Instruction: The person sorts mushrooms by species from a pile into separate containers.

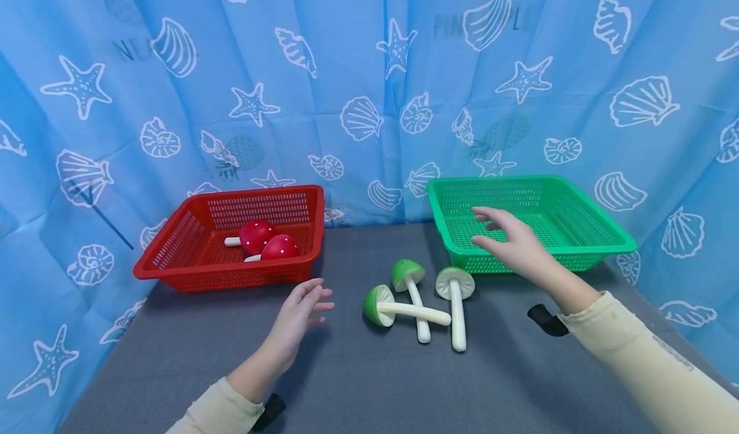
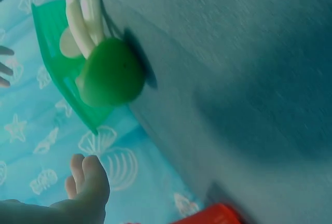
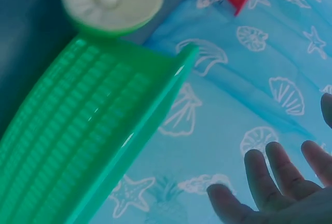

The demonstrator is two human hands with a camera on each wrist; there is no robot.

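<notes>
Three green-capped toy mushrooms with white stems lie together on the grey cloth. One mushroom [image 1: 414, 309] lies sideways across the stem of another [image 1: 408, 274]; the third [image 1: 457, 306] is beside them, its pale gills showing. My left hand [image 1: 294, 322] is held above the cloth left of them, empty, with relaxed fingers. My right hand [image 1: 510, 242] hovers over the near left part of the green basket [image 1: 600, 248], fingers and thumb apart and nothing between them. In the right wrist view those fingers [image 3: 282, 175] are spread. Two red, white-dotted mushrooms [image 1: 271, 242] lie in the red basket [image 1: 231, 274].
A blue curtain [image 1: 369, 158] with white shell and starfish prints hangs behind and around the grey-covered table [image 1: 358, 383]. The red basket stands at the back left, the green one at the back right, with a gap between them.
</notes>
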